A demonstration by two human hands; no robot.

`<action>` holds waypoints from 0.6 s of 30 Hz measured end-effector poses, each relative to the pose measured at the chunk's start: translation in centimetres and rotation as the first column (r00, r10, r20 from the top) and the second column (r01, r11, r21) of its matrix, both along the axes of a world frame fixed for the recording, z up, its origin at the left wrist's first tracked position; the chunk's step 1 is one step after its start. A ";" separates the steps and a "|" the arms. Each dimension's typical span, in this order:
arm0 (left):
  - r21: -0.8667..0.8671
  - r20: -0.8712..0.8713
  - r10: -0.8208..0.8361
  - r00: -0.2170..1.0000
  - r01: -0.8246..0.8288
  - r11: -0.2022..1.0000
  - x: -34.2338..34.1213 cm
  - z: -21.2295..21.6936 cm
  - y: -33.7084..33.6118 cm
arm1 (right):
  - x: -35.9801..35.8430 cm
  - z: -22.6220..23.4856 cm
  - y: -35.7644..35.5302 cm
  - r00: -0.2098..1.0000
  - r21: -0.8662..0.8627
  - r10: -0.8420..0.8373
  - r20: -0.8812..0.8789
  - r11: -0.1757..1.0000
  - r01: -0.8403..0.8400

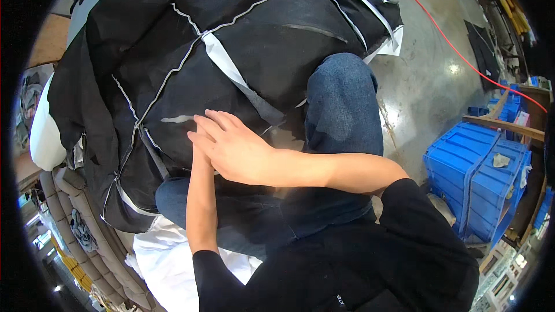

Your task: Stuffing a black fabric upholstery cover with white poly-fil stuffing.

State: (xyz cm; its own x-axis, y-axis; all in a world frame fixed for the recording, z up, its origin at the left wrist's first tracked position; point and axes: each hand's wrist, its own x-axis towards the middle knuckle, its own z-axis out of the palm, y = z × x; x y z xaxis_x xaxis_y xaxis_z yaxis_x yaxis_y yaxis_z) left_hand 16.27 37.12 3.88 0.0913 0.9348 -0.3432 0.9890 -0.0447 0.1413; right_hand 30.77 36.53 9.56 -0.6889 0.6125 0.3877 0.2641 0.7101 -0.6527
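Black fabric (248,63) spreads over a large bulky form in front of me, with pale wavy piping and seam lines running across it. My right hand (237,150) lies across my left hand (200,151), its fingers stretched out toward the upper left. Most of the left hand is covered, so its fingers cannot be made out. Both hands are close to the fabric, just beyond my bent leg. Beside the fingertips a short whitish strip (176,119) shows on the black cloth. A white and grey band (228,66) slants down the fabric toward my right knee.
My denim-covered knee (344,101) rises against the fabric at right. White cloth (167,266) lies below left, near a long brown padded piece (87,237). Blue plastic crates (462,164) stand at right, and a red hose (439,29) crosses the grey floor.
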 end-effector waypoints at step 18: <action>0.545 0.055 0.111 0.992 -0.123 0.829 -2.7 3.2 -7.7 | 2.5 0.9 0.5 0.946 0.030 0.088 0.313 0.994 -0.103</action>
State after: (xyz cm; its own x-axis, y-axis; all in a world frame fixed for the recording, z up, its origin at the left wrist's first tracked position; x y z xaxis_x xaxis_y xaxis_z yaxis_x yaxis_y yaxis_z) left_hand 13.55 29.44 7.04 -0.0294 0.9733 0.2278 0.9889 -0.0048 0.1484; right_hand 33.24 37.07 10.46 -0.8340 0.5246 0.1707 0.3780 0.7688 -0.5158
